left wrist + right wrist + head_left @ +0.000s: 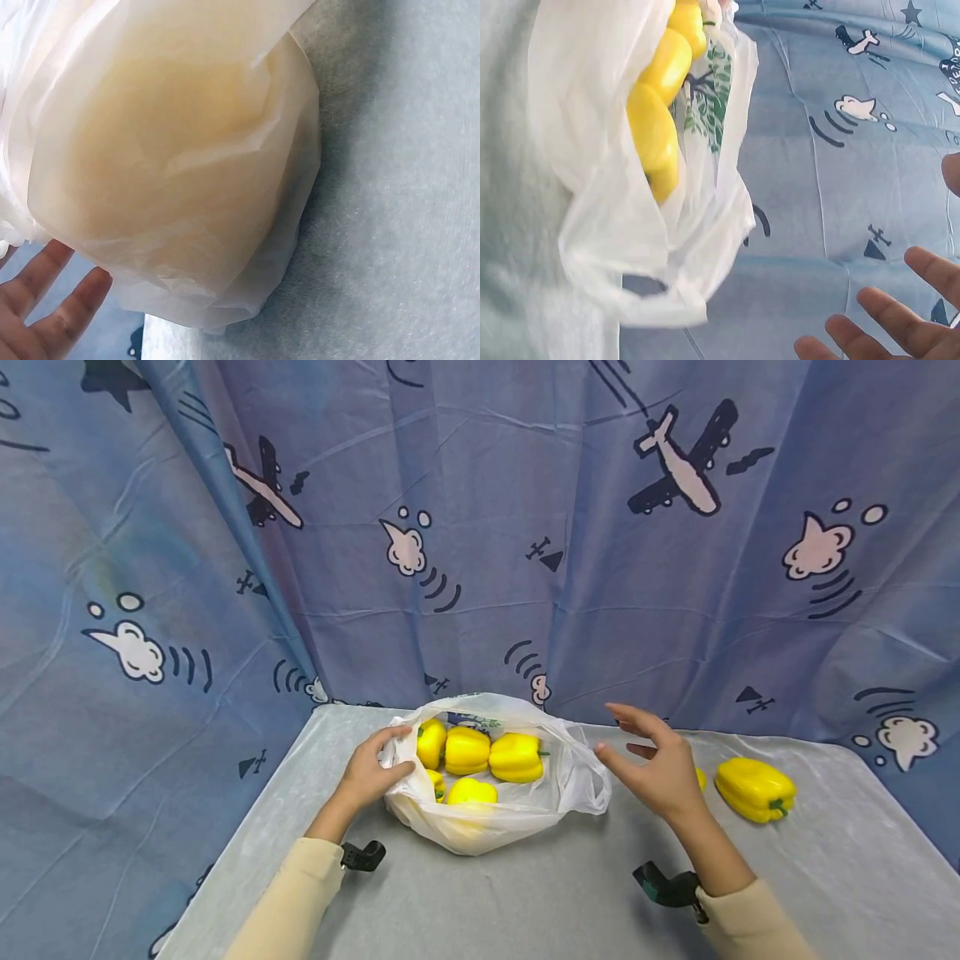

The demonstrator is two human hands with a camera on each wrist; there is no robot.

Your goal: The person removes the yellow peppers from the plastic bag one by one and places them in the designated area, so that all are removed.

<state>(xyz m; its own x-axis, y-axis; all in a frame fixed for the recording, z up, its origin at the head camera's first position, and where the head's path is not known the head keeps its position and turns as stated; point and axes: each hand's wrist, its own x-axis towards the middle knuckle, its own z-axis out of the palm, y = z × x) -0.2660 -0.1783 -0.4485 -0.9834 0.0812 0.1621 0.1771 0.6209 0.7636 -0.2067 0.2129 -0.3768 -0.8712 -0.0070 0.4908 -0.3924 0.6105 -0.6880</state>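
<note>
A white plastic bag (480, 839) stands on the table with its mouth wide, holding several yellow bell peppers (516, 757). At the bag's left side my left hand (371, 770) touches the rim, its fingers fairly straight. The left wrist view shows the fingers (71, 311) against the bag's outer side, the thumb out of sight. Clear of the bag on the right, my right hand (663, 772) hovers with fingers spread and nothing in them. One yellow bell pepper (754, 789) lies right of it; another yellow one (701, 778) is mostly hidden behind that hand.
A grey cloth covers the table (480, 910). Behind and to the left hangs a blue curtain (480, 568) printed with planes and clouds, meeting the table's back edge. The bag's loose handle (596, 793) trails to the right. A black wrist device (667, 887) sits on each forearm.
</note>
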